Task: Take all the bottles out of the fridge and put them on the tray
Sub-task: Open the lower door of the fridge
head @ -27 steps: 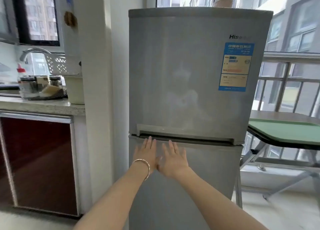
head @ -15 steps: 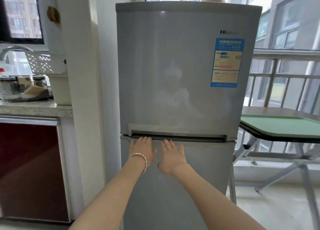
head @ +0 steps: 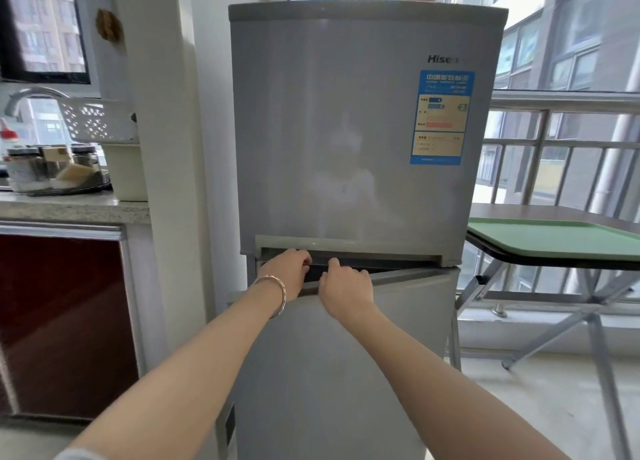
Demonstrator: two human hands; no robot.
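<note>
No bottles show yet: they presumably sit behind the grey metal fridge's lower door [head: 346, 355], cracked open on its left edge. Both grips curl over its top lip, left hand [head: 289, 274] nearer the opening edge, right hand [head: 346, 288] beside it (green plastic tray [head: 554, 239] waits on the folding table, right).

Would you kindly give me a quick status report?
Both hands, left hand and right hand, gripping lower fridge door top edge. Door cracked open. No bottles visible. Green tray bare.
</note>
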